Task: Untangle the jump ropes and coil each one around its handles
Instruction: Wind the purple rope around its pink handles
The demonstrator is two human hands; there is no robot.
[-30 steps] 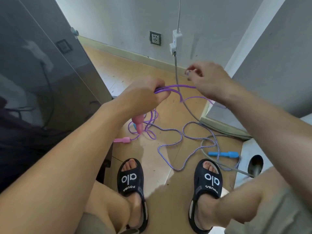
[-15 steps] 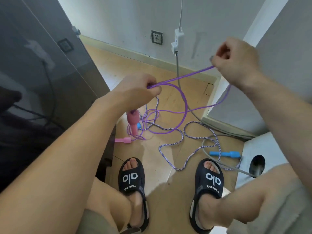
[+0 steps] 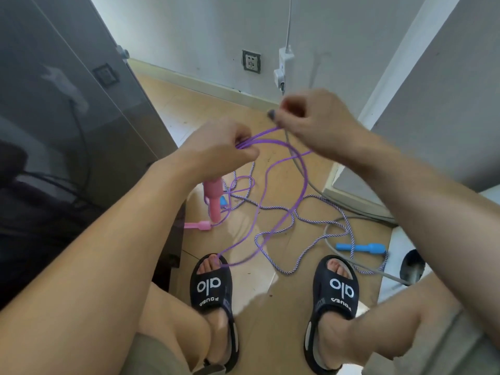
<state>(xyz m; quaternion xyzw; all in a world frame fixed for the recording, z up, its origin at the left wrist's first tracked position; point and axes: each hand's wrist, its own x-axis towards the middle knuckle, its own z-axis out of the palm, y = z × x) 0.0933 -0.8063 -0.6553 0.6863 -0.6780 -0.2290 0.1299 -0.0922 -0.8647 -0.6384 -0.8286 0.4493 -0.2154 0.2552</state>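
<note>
My left hand [image 3: 216, 147] grips a pink handle [image 3: 213, 197] and several strands of the purple rope [image 3: 304, 185] gathered against it. My right hand [image 3: 313, 123] pinches the same purple rope just to the right. A long purple loop hangs down to the left sandal [image 3: 213, 288]. A second pink handle [image 3: 198, 226] lies on the floor. The striped purple-and-white rope [image 3: 319, 220] sprawls over the floor, with a blue handle [image 3: 361, 248] at the right and another blue piece [image 3: 223, 200] partly hidden behind the held pink handle.
A grey cable [image 3: 308, 177] runs from a wall plug [image 3: 282, 69] across the wooden floor [image 3: 281, 315]. A dark glossy cabinet [image 3: 67, 117] stands at the left, a grey wall corner [image 3: 433, 117] at the right. My feet in black sandals rest below the ropes.
My right hand has come back down and left toward my left hand, bringing the purple rope in. The hanging purple loop now reaches down to my left sandal.
</note>
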